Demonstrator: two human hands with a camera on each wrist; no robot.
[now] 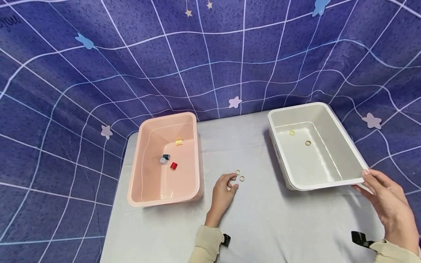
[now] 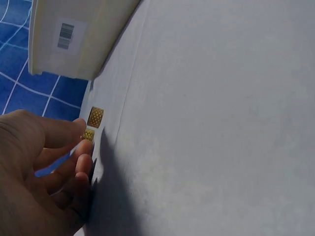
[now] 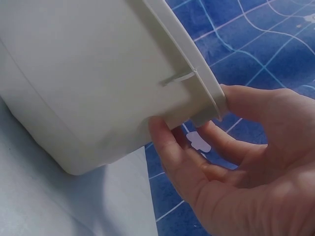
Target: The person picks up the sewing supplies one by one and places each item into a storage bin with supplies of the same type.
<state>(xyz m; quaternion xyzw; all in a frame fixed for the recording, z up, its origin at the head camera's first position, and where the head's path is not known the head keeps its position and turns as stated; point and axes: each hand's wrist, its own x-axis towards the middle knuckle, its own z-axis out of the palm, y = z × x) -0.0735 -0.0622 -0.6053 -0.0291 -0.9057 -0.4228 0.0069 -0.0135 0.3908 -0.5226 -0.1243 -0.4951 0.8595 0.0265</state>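
Gold-coloured ring with a dotted band (image 2: pixel 88 134) sits on the pale grey cloth-covered surface (image 1: pixel 256 219), right by the fingertips of the left hand (image 1: pixel 223 193). Second gold-coloured dotted ring (image 2: pixel 96 117) just beside it, also on the surface.

Left hand: fingers bent, thumb and index parted, no pinch visible. Can't tell if a fingertip touches the nearer ring.

Right hand (image 1: pixel 391 204): grasping the near right corner of the light grey plastic bin (image 1: pixel 309 168), thumb on the rim, fingers underneath. Inside that bin, apart from each other: pale yellow ring (image 1: pixel 292 133) and darker gold ring (image 1: pixel 308 144).

Peach-pink plastic bin (image 1: pixel 148 168) on the left holds a yellow spool (image 1: pixel 179 142), dark teal spool (image 1: pixel 166 157), white spool (image 1: pixel 163 160) and red spool (image 1: pixel 174 166).

Risks, my read:
- Rings sit close together; a wide or off-centre pinch probably knocks the second one away.
- Bands are small and low, little to grab; a glancing fingertip could flick one or let it slip.
- Pulling or lifting the held corner could drag or tip the grey bin, sliding its loose rings.
- Letting go short of the rim would drop a ring outside.
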